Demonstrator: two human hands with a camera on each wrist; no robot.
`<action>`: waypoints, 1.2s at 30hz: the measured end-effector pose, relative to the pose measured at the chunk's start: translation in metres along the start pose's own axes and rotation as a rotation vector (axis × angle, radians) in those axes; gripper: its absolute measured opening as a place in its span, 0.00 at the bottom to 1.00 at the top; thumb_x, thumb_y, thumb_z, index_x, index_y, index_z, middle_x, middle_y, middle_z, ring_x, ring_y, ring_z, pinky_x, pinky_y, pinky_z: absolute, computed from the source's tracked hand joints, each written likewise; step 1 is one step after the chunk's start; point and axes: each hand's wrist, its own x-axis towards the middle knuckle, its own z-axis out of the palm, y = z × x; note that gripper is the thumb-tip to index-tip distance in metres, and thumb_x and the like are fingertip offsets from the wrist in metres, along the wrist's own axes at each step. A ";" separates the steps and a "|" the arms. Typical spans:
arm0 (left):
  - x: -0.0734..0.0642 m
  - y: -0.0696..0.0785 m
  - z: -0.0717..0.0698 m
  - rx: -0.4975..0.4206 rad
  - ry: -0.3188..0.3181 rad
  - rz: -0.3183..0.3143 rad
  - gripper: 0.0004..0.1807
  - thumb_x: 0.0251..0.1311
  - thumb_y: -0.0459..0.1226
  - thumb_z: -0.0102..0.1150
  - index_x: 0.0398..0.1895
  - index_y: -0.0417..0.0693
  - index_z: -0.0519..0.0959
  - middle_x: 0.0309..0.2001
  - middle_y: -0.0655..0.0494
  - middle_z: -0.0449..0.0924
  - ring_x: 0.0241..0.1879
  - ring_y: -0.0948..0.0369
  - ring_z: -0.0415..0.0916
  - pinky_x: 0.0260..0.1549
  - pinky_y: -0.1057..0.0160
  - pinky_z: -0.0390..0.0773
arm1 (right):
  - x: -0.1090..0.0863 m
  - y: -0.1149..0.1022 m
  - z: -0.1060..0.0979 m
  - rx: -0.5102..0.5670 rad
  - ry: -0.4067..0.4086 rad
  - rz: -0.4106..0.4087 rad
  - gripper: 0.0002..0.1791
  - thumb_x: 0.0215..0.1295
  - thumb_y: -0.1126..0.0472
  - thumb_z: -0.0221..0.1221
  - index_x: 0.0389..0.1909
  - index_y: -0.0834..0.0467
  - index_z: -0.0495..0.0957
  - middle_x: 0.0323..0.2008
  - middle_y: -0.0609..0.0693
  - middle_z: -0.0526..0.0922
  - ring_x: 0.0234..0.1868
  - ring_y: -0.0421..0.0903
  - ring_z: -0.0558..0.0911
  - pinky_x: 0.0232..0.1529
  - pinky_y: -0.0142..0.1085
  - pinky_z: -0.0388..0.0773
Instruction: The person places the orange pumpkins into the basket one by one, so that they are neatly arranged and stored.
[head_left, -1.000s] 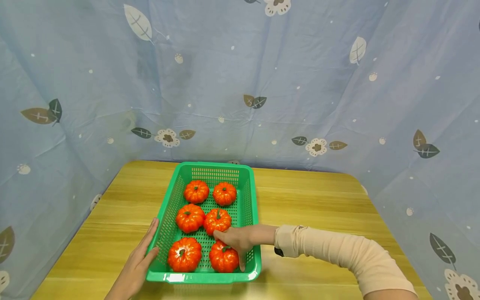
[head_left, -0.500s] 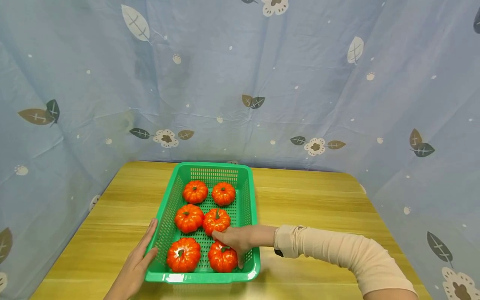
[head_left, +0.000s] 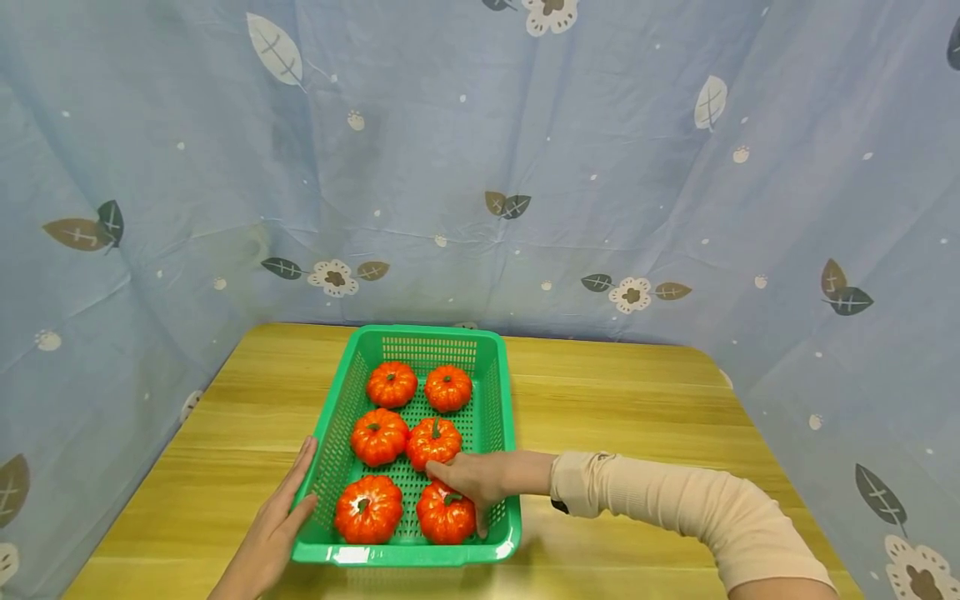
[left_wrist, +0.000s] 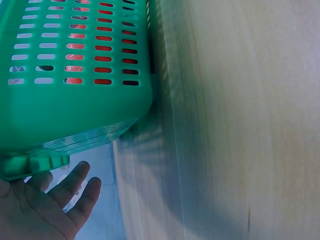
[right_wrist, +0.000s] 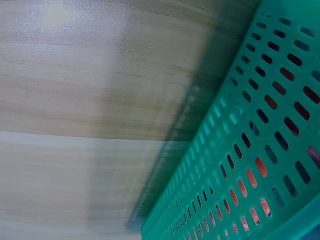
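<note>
A green plastic basket [head_left: 341, 553] with slotted walls stands on the table, and several shiny orange-red pumpkins lie in it. Over the near right pumpkin [head_left: 442, 518] my right hand [head_left: 480, 482] reaches in across the basket's right rim. Its thumb and fingers lie around that pumpkin's far and right sides; some fingers are hidden. Outside the left wall, my left hand [head_left: 273, 525] rests with extended fingers against the rim. The left wrist view shows those spread fingers [left_wrist: 75, 187] beside the rim. In the right wrist view the basket wall [right_wrist: 250, 150] hides the hand.
Near left in the basket sits another pumpkin [head_left: 368, 510], with a middle pumpkin [head_left: 434, 442] just beyond my right hand. The wooden table [head_left: 615, 400] extends to both sides. A blue patterned curtain [head_left: 420, 150] hangs behind and around it.
</note>
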 end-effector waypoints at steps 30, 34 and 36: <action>0.013 -0.005 -0.018 0.037 -0.127 -0.021 0.36 0.74 0.36 0.42 0.77 0.56 0.37 0.76 0.49 0.31 0.72 0.66 0.30 0.70 0.65 0.36 | -0.067 0.001 -0.042 0.142 0.297 -0.078 0.35 0.61 0.53 0.65 0.66 0.61 0.66 0.61 0.52 0.75 0.52 0.41 0.78 0.59 0.35 0.70; 0.015 -0.004 -0.037 0.048 -0.218 -0.103 0.39 0.74 0.41 0.43 0.76 0.61 0.32 0.75 0.50 0.21 0.71 0.36 0.28 0.55 0.24 0.42 | -0.091 0.011 -0.043 0.232 0.555 0.001 0.30 0.66 0.56 0.61 0.65 0.63 0.67 0.62 0.55 0.73 0.62 0.49 0.73 0.61 0.41 0.70; 0.015 -0.002 -0.045 0.156 -0.238 -0.129 0.41 0.73 0.44 0.43 0.76 0.60 0.29 0.74 0.49 0.15 0.68 0.29 0.28 0.48 0.20 0.45 | -0.104 0.019 -0.041 0.234 0.669 0.067 0.30 0.66 0.55 0.60 0.65 0.64 0.67 0.62 0.57 0.74 0.61 0.52 0.73 0.60 0.44 0.71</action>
